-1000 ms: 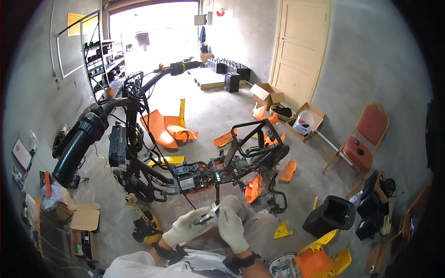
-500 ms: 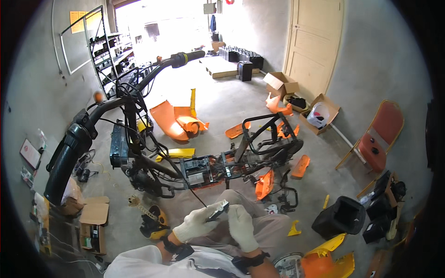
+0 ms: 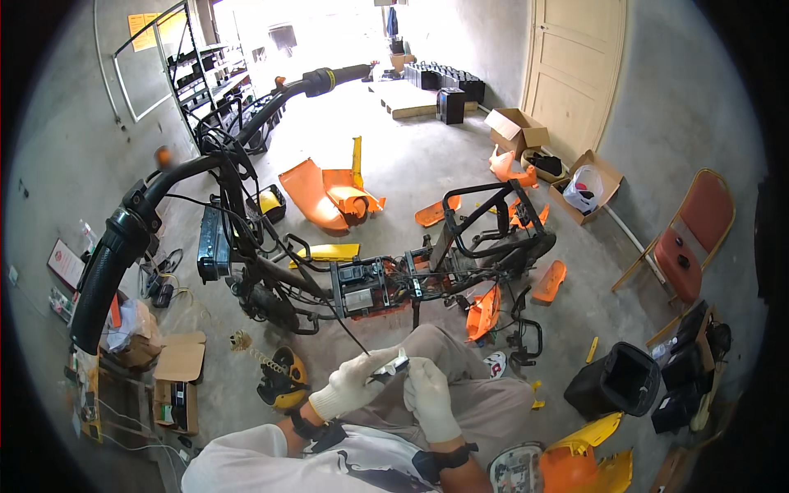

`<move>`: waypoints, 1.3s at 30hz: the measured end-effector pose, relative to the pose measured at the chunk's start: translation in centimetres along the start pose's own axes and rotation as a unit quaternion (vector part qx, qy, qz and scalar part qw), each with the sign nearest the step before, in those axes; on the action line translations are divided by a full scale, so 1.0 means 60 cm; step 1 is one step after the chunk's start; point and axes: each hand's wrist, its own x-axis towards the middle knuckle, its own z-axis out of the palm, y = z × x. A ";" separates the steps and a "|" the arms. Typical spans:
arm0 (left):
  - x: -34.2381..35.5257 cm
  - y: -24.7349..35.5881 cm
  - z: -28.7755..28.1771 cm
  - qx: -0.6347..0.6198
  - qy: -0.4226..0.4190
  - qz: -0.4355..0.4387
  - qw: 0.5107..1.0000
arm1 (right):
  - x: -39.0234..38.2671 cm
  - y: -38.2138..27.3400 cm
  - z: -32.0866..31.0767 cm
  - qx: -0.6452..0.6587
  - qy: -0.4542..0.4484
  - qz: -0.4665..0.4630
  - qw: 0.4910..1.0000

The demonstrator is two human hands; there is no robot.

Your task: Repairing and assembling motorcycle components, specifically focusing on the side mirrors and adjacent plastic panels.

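A small black-and-silver part (image 3: 389, 369), too small to tell its kind, lies in my left hand (image 3: 352, 389). White knitted gloves cover both hands. Left fingers and thumb close round the part, held above my lap. My right hand (image 3: 429, 399) is closed, its fingertips pinched at the part's right end; what they grip is hidden. A thin black cable (image 3: 349, 329) runs from the stripped scooter frame (image 3: 316, 287) down to the part. The frame stands just beyond my knees, its handlebar (image 3: 115, 255) reaching towards me on the left.
Orange body panels (image 3: 312, 193) lie beyond the frame. A yellow-black tool (image 3: 283, 380) and an open cardboard box (image 3: 177, 386) sit at left. On the right are a black bin (image 3: 608, 382), a red chair (image 3: 690, 222) and orange-yellow panels (image 3: 575, 464) near my right arm.
My view has shifted, so the scene sits slightly right and higher. Both hands stay together at the small part, which has turned slightly between them.
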 end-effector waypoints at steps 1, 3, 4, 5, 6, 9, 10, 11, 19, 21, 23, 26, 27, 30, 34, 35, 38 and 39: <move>0.001 0.003 0.002 0.000 0.026 0.004 1.000 | 0.002 0.002 -0.001 -0.019 -0.002 -0.007 1.000; 0.002 0.010 0.003 0.004 0.035 0.011 0.999 | 0.001 0.005 -0.005 -0.039 -0.003 -0.015 0.999; 0.002 0.013 0.003 0.024 0.045 0.023 0.998 | 0.001 0.004 -0.006 -0.054 -0.009 -0.034 0.998; 0.002 0.016 0.003 0.014 0.044 0.014 0.999 | -0.002 0.002 -0.007 -0.069 -0.001 -0.034 0.997; 0.002 0.018 0.003 0.013 0.036 -0.003 0.999 | -0.007 -0.002 -0.008 -0.071 -0.013 -0.050 0.996; 0.005 0.019 0.010 0.028 0.040 0.000 0.999 | -0.018 -0.020 -0.014 -0.148 0.006 -0.079 0.986; 0.006 0.016 0.014 0.055 0.044 0.008 0.997 | -0.022 -0.027 -0.021 -0.158 -0.025 -0.075 0.984; 0.011 0.012 0.025 -0.009 0.075 0.039 0.996 | -0.032 -0.031 -0.030 -0.161 -0.032 -0.061 0.985; 0.009 -0.088 0.067 -0.132 0.070 -0.004 0.989 | -0.123 -0.030 -0.222 -0.039 0.164 -0.118 0.979; 0.015 -0.106 0.067 -0.067 0.067 -0.057 0.994 | -0.158 -0.015 -0.270 -0.010 0.219 -0.136 0.966; 0.030 -0.117 0.072 -0.168 0.071 -0.053 0.982 | -0.186 0.015 -0.319 0.026 0.319 -0.141 0.937; 0.057 -0.117 0.081 -0.165 0.083 -0.006 0.983 | -0.220 0.096 -0.418 0.078 0.430 -0.130 0.890; 0.069 -0.115 0.087 -0.250 0.090 -0.025 0.964 | -0.226 0.135 -0.456 0.101 0.478 -0.103 0.866; 0.091 -0.108 0.098 -0.285 0.082 -0.043 0.954 | -0.238 0.291 -0.577 0.175 0.580 -0.006 0.795; 0.102 -0.100 0.105 -0.050 0.048 -0.006 0.998 | -0.277 0.547 -0.684 -0.330 0.678 0.201 0.625; 0.104 -0.097 0.102 -0.156 0.047 -0.022 0.986 | -0.291 0.596 -0.695 -0.340 0.681 0.171 0.626; 0.108 -0.090 0.105 -0.249 0.059 -0.056 0.965 | -0.314 0.665 -0.692 -0.257 0.565 0.191 0.760; 0.108 -0.088 0.108 -0.192 0.054 -0.033 0.979 | -0.313 0.664 -0.680 -0.250 0.580 0.224 0.742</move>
